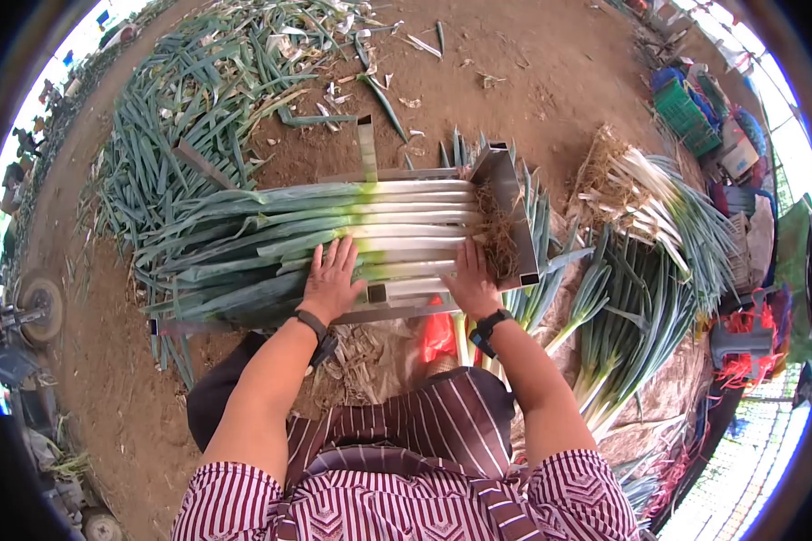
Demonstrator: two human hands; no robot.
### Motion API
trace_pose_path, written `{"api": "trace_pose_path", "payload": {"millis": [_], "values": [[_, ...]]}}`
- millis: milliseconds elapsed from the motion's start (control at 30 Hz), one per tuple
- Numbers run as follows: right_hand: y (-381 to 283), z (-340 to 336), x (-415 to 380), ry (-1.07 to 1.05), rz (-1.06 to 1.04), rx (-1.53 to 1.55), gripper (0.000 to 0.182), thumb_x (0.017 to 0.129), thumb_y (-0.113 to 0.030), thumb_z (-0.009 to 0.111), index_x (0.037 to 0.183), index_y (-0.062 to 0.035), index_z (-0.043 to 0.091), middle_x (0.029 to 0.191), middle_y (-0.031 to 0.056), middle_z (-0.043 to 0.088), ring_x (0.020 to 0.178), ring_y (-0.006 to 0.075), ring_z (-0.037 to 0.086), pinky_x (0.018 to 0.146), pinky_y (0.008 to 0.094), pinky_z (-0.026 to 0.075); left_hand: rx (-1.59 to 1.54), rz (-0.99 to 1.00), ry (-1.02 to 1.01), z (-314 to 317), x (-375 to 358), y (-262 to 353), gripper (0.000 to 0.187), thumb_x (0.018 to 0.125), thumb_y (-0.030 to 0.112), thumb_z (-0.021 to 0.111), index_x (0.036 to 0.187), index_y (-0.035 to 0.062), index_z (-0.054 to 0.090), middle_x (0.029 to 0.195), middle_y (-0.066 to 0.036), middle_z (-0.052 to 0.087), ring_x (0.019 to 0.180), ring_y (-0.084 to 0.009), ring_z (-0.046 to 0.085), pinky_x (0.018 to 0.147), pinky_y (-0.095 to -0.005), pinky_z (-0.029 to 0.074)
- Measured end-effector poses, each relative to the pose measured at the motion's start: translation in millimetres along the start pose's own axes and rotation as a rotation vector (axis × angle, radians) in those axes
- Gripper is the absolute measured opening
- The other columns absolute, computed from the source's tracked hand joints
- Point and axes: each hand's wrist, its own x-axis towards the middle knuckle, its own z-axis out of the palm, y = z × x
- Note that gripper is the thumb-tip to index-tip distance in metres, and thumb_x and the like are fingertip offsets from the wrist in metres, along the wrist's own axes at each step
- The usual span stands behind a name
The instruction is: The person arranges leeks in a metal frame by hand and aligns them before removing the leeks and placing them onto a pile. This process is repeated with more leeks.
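Observation:
A layer of leeks (415, 216) lies side by side in a metal frame (507, 189), white shafts and roots to the right, green leaves to the left. My left hand (333, 278) rests with fingers stretched out on the leeks, where white turns to green. Near the root end, my right hand (472, 281) lies on the white shafts, its fingers extended and the thumb apart. The roots (494, 230) are close to the frame's right end plate. A short metal post (367, 149) rises at the far side. Neither hand is wrapped round a leek.
A heap of cut green leaves (189, 117) covers the ground at the upper left. More leeks (650, 261) are piled on a sheet to the right. A green crate (686, 115) and a grey device with red strands (744, 338) stand farther right. Red plastic (438, 334) lies below the frame.

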Motion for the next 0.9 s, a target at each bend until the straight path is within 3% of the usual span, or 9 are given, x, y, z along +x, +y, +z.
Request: {"api": "trace_pose_path", "payload": {"millis": [67,200,233,333,367,500,700,800,900], "values": [[-1,-3,2,-0.023,0.005,0.028,0.080,0.088,-0.044,0.060,0.147,0.0014,0.028,0.156,0.0181,0.021,0.144,0.0350,0.021,0.115,0.0457,0.025,-0.029,0.007,0.000,-4,3,-4,0.070,0.094,0.045,0.049,0.149,0.0056,0.029,0.158,-0.010,0.022,0.145,-0.0267,0.022,0.119,-0.0457,0.010],[-8,-2,-19,0.106,-0.035,0.099,0.070,0.087,-0.036,0.062,0.145,-0.0084,0.035,0.156,0.0144,0.024,0.138,0.0353,0.032,0.111,0.0518,0.029,-0.097,0.074,0.133,-18,-20,-14,0.055,0.089,0.030,0.062,0.136,0.0065,0.047,0.149,-0.013,0.034,0.141,-0.0279,0.029,0.118,-0.0454,0.016],[-11,-3,-28,0.091,-0.011,0.097,0.063,0.087,-0.032,0.063,0.142,-0.0129,0.040,0.154,0.0112,0.029,0.130,0.0339,0.039,0.109,0.0528,0.029,-0.005,0.111,0.255,-27,-27,-13,0.047,0.083,0.022,0.068,0.125,0.0070,0.053,0.133,-0.012,0.046,0.130,-0.0282,0.040,0.113,-0.0433,0.026],[-8,2,-41,0.076,-0.060,0.087,0.060,0.087,-0.030,0.063,0.141,-0.0142,0.041,0.150,0.0091,0.034,0.126,0.0322,0.042,0.108,0.0520,0.030,0.017,0.033,0.153,-29,-41,-19,0.045,0.079,0.023,0.069,0.119,0.0072,0.056,0.117,-0.009,0.050,0.114,-0.0273,0.047,0.102,-0.0411,0.034],[-8,3,-41,0.155,-0.084,0.062,0.056,0.087,-0.028,0.062,0.138,-0.0147,0.044,0.143,0.0083,0.041,0.125,0.0311,0.043,0.107,0.0514,0.030,-0.013,0.045,0.192,-27,-40,-22,0.039,0.083,0.019,0.066,0.119,0.0098,0.054,0.110,-0.009,0.048,0.105,-0.0279,0.047,0.094,-0.0425,0.036],[-9,7,-32,0.235,-0.054,0.147,0.043,0.087,-0.027,0.062,0.125,-0.0104,0.052,0.134,0.0095,0.049,0.123,0.0323,0.044,0.104,0.0491,0.033,0.098,0.034,0.150,-20,-20,-14,0.033,0.081,0.018,0.066,0.110,0.0091,0.055,0.106,-0.010,0.049,0.103,-0.0279,0.049,0.091,-0.0414,0.037],[-11,13,-22,0.350,0.040,0.161,0.045,0.085,-0.029,0.065,0.122,-0.0072,0.052,0.128,0.0134,0.051,0.119,0.0335,0.048,0.102,0.0461,0.037,0.249,0.047,0.097,-19,-1,-4,0.025,0.074,0.006,0.057,0.099,0.0046,0.055,0.095,-0.011,0.049,0.094,-0.0266,0.050,0.085,-0.0399,0.038],[-12,12,-16,0.343,0.056,0.155,0.044,0.084,-0.029,0.065,0.119,-0.0064,0.052,0.123,0.0129,0.052,0.116,0.0337,0.049,0.099,0.0462,0.038,0.341,0.049,0.031,-24,8,-1,0.013,0.082,0.012,0.056,0.094,0.0077,0.060,0.090,-0.008,0.054,0.091,-0.0235,0.052,0.083,-0.0372,0.038],[-13,5,-12,0.273,0.086,0.146,0.042,0.084,-0.032,0.066,0.115,-0.0071,0.052,0.121,0.0131,0.051,0.115,0.0337,0.049,0.098,0.0465,0.040,0.353,0.055,-0.003,-16,17,-6,0.024,0.079,0.025,0.068,0.093,0.0075,0.061,0.092,-0.009,0.052,0.094,-0.0248,0.051,0.084,-0.0385,0.037]]}}
